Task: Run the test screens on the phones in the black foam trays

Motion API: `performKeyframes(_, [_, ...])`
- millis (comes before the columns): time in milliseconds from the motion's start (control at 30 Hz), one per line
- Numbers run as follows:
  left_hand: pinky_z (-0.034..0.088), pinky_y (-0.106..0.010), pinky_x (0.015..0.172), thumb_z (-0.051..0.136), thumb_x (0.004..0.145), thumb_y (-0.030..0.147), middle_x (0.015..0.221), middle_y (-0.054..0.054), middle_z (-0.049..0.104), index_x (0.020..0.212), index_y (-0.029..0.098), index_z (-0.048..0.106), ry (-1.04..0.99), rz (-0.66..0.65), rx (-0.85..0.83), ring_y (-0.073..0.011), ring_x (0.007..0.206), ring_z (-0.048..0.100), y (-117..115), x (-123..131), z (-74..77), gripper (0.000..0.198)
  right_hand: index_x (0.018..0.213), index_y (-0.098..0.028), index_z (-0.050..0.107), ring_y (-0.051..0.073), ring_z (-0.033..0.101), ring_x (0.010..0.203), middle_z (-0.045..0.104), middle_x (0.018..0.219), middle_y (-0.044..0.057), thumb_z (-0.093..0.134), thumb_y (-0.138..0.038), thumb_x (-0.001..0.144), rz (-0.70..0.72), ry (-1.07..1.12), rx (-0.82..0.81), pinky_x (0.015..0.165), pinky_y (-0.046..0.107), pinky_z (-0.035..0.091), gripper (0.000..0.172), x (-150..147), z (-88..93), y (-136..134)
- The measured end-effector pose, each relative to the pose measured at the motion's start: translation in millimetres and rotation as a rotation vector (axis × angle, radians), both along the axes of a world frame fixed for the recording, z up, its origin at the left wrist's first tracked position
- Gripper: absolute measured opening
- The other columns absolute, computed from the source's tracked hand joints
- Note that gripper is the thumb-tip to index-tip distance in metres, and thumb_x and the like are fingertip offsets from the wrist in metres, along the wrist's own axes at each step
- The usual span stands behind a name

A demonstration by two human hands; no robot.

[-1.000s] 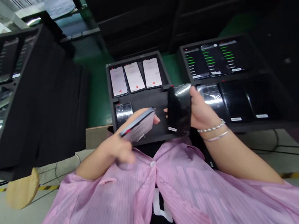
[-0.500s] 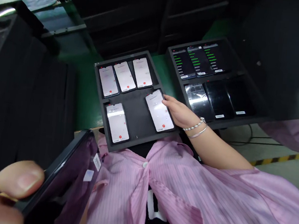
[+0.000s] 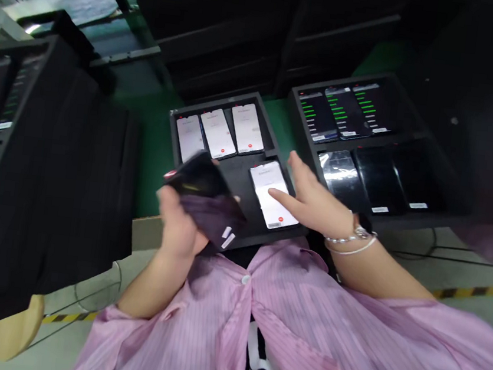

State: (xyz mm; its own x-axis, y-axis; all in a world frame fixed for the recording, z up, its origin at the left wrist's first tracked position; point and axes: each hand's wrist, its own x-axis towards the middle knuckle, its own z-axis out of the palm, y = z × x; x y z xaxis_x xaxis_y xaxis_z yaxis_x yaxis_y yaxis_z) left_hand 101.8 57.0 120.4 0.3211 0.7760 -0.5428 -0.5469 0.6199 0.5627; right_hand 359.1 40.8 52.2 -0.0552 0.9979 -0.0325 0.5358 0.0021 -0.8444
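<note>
My left hand (image 3: 179,225) is closed around a dark smartphone (image 3: 209,195), tilted above the left side of a black foam tray (image 3: 238,178). White labels show near that phone's lower end, and its body hides part of the tray. My right hand (image 3: 315,205) has its fingers apart, the thumb over the bright screen of a phone (image 3: 270,193) lying in the tray's lower right slot; whether it touches I cannot tell. Along the tray's upper row lie a left phone (image 3: 191,137), a middle phone (image 3: 218,133) and a right phone (image 3: 247,127), all with white screens.
To the right, a second black tray (image 3: 350,139) holds several phones, the upper ones showing green bars. Tall stacked black trays (image 3: 63,188) rise on the left. A round wooden stool seat (image 3: 12,327) and striped floor tape (image 3: 475,291) show below.
My left hand has carried the dark phone from close to the camera to over the tray. My right hand has let go of the lower right phone, which now lies in its slot.
</note>
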Motion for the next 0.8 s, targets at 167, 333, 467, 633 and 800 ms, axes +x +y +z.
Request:
performKeyframes(167, [0.052,-0.055,0.123,0.025,0.106,0.076,0.124,-0.014,0.082,0.138,0.019,0.071,-0.001,-0.178,-0.180,-0.0359,0.136,0.070,24,23,-40.6,0.080,0.168,-0.023,0.037,0.039,0.040,0.159,0.045,0.169,0.016,0.061,-0.059,0.097,-0.007,-0.078,0.182,0.132,0.064,0.033,0.083,4,20.9,53])
performKeyframes(333, [0.037,-0.054,0.134,0.039,0.108,0.062,0.155,-0.015,0.066,0.142,0.020,0.065,0.209,-0.203,0.065,-0.0362,0.159,0.048,14,26,-54.2,0.060,0.161,-0.022,0.045,0.040,0.053,0.148,0.058,0.156,0.019,0.064,-0.052,0.094,-0.061,-0.004,0.056,0.125,0.067,0.042,0.075,-13,1.3,112])
performKeyframes(467, [0.014,-0.042,0.141,0.072,0.097,0.044,0.182,-0.004,0.028,0.153,0.029,0.053,0.545,-0.028,0.421,-0.0289,0.173,0.015,44,-8,-45.4,0.061,0.161,-0.025,0.042,0.043,0.042,0.156,0.046,0.168,0.018,0.064,-0.060,0.095,0.014,0.019,0.037,0.130,0.072,0.031,0.077,-25,-18.3,127])
performKeyframes(633, [0.003,-0.045,0.140,0.069,0.101,0.044,0.177,-0.014,0.032,0.130,0.020,0.070,1.263,0.024,0.735,-0.0321,0.172,0.011,157,-54,-47.6,0.038,0.160,-0.025,0.043,0.042,0.034,0.162,0.039,0.172,0.018,0.064,-0.066,0.093,0.048,0.045,0.058,0.134,0.068,0.025,0.082,-42,-32.8,135])
performKeyframes(800, [-0.015,-0.066,0.134,0.060,0.103,0.060,0.178,-0.022,0.031,0.114,0.014,0.078,1.787,-0.168,0.826,-0.0445,0.171,0.001,213,-68,-65.9,0.051,0.151,-0.027,0.049,0.038,0.042,0.157,0.049,0.164,0.017,0.061,-0.058,0.094,-0.226,0.250,-0.015,0.132,0.064,0.032,0.066,-55,-30.7,143])
